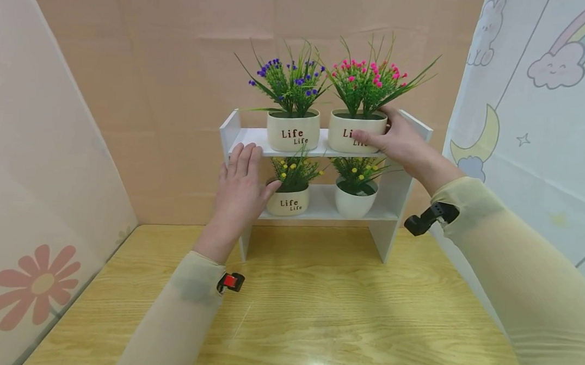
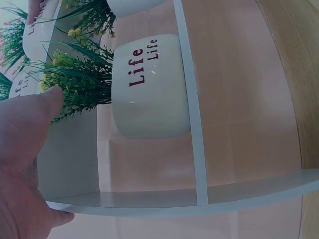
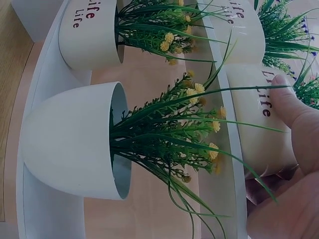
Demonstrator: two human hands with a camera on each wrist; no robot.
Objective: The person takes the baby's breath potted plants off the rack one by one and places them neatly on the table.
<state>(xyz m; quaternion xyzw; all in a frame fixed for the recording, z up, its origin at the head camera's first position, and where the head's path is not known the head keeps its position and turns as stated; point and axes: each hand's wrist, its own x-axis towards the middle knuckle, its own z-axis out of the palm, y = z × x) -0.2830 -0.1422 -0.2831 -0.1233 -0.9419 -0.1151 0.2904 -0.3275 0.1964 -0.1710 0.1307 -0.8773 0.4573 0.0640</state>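
Note:
My right hand (image 1: 401, 141) grips the right end of a cream oval flowerpot (image 1: 341, 131) with pink flowers, thumb on its front lettering and fingers behind. That pot stands on the top board of a white two-tier shelf (image 1: 321, 201). Beside it on the same board is a matching pot (image 1: 293, 131) with purple flowers. My left hand (image 1: 240, 194) rests with straight fingers on the top board's left front edge, its thumb held out. Below, a "Life" pot (image 1: 288, 202) with yellow flowers and a plain white round pot (image 3: 70, 142), also yellow-flowered, stand on the lower board.
The shelf stands on a wooden table (image 1: 316, 309) against a tan backdrop (image 1: 179, 90). A pale panel (image 1: 43, 166) with a printed flower borders the left side. On the right hangs a white sheet (image 1: 516, 116) with cartoon prints. Long leaves stick out past the shelf boards.

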